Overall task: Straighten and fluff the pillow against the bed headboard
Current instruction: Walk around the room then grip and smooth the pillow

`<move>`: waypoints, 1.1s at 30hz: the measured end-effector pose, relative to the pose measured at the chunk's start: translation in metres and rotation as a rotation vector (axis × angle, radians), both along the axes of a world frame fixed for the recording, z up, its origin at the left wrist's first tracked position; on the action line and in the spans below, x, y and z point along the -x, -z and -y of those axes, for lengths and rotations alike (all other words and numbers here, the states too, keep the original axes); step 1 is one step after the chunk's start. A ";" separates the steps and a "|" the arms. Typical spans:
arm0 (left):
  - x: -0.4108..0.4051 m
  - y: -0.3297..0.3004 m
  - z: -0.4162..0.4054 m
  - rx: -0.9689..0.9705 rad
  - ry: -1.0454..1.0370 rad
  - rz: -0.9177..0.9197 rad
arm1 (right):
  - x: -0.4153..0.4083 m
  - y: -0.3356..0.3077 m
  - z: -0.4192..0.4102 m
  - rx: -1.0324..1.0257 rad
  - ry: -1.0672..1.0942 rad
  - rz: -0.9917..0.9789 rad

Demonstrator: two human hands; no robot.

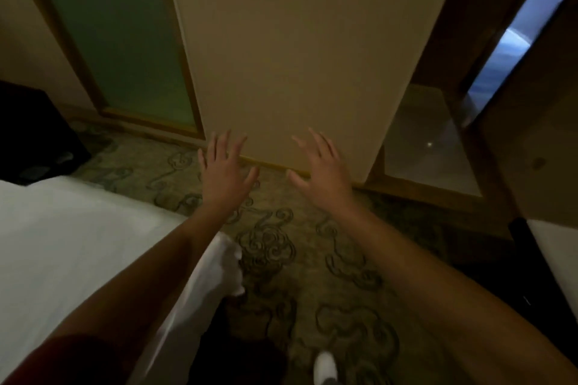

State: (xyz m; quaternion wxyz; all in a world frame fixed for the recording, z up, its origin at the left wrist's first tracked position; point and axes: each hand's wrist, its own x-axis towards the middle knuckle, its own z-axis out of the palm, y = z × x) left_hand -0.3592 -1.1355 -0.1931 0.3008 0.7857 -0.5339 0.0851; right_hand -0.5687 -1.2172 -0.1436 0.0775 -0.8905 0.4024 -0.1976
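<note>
My left hand (223,170) and my right hand (323,170) are stretched out in front of me above the patterned carpet, fingers spread, palms down, holding nothing. The corner of a bed with a white sheet (78,244) fills the lower left, under my left forearm. No pillow and no headboard are in view.
A beige wall panel (297,56) stands straight ahead, with a frosted green glass door (119,40) to its left and a glass pane (428,141) to its right. A dark object (31,131) sits at far left. My white shoe (325,366) is on the carpet (297,259).
</note>
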 end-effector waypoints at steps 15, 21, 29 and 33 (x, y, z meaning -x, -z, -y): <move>-0.329 -0.019 0.288 -0.005 -0.592 0.018 | -0.400 -0.021 0.390 -0.008 -0.577 0.127; -0.490 0.033 0.348 -0.054 -0.756 -0.070 | -0.571 0.025 0.472 -0.093 -0.725 0.061; -0.723 -0.002 0.397 -0.033 -0.888 -0.025 | -0.859 -0.012 0.541 -0.083 -0.864 0.176; -0.853 -0.015 0.372 -0.035 -1.061 -0.012 | -1.009 -0.010 0.530 -0.084 -1.036 0.191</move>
